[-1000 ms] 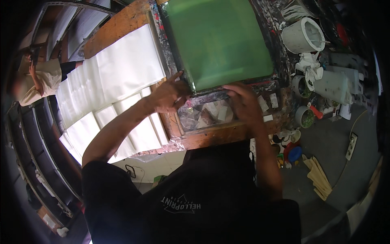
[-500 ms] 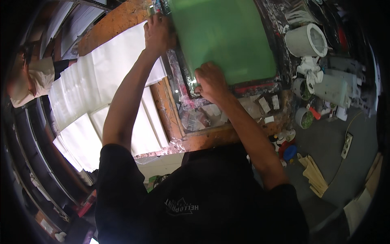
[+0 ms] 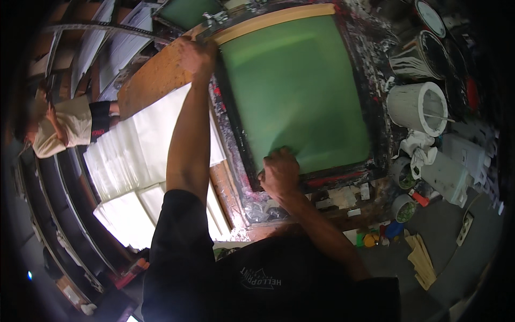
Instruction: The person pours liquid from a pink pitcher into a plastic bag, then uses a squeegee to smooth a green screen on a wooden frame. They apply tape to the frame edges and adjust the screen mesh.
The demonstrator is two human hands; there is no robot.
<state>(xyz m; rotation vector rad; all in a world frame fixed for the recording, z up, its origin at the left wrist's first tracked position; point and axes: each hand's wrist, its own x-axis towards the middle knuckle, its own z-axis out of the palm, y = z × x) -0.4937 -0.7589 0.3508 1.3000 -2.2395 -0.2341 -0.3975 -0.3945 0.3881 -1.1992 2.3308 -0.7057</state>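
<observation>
The right hand (image 3: 280, 173) is curled into a loose fist, knuckles up, at the near left corner of the green screen (image 3: 300, 96); I can't tell whether it pinches the dark frame (image 3: 229, 102). Farther off, the left hand (image 3: 196, 57) is bent at the far left corner, just beside the frame; its fingertips are too blurred for me to say what they grip. The screen lies between the arms and beyond, on the paint-spattered desk (image 3: 153, 75), with a tan strip (image 3: 279, 22) along its far edge. Left of it, white sheets (image 3: 140, 140) lie overlapping, partly under the left forearm. To the right are a white bucket (image 3: 403, 105), a crumpled white rag (image 3: 418, 147) and a small pot (image 3: 403, 209) with green in it. Well off to the left, another person (image 3: 67, 123) in a pale top is near the shelves (image 3: 64, 188).
</observation>
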